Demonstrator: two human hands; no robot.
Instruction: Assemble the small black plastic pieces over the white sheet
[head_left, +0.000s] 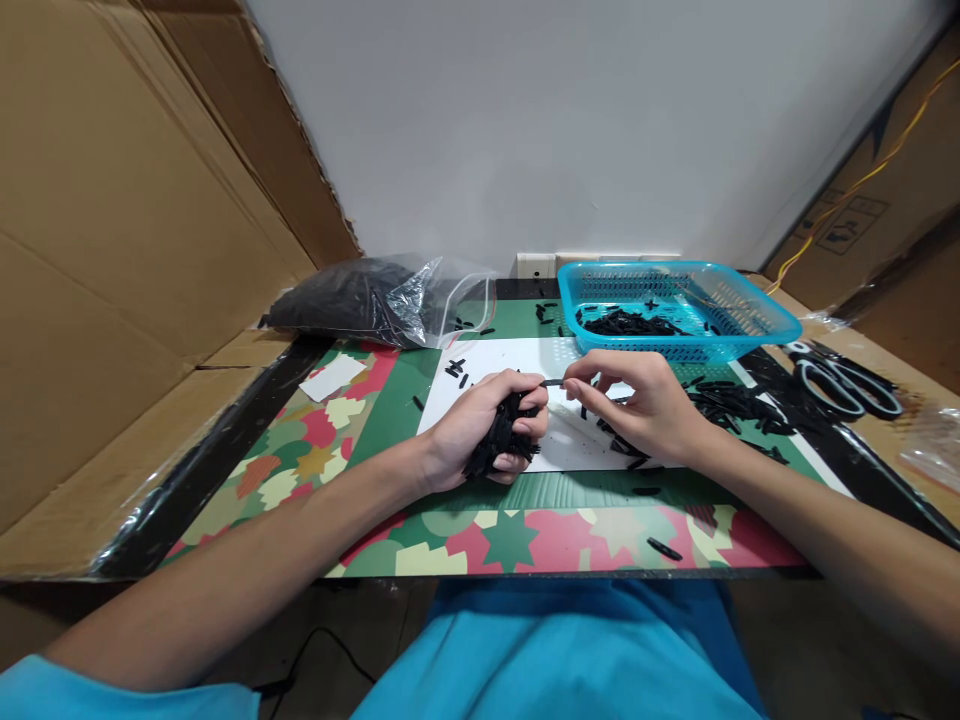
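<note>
My left hand (491,420) is closed around a bunch of small black strips (501,440), their ends sticking out below the fingers. Between its thumb and forefinger shows one end of a single thin black strip (553,382). My right hand (637,400) pinches the other end of that strip with thumb and forefinger. Both hands are over a white sheet (559,440), where loose black strips (619,440) lie partly under my right hand. A larger pile of black strips (731,405) spreads beside my right wrist. What exactly the strips are, I cannot make out.
A blue plastic basket (679,350) with black strips stands at the back right. Black-handled scissors (844,385) lie right of the pile. At the back left rests a clear zip bag (367,300) of dark material. Cardboard (135,250) walls the left side; a paper scrap (332,378) lies nearby.
</note>
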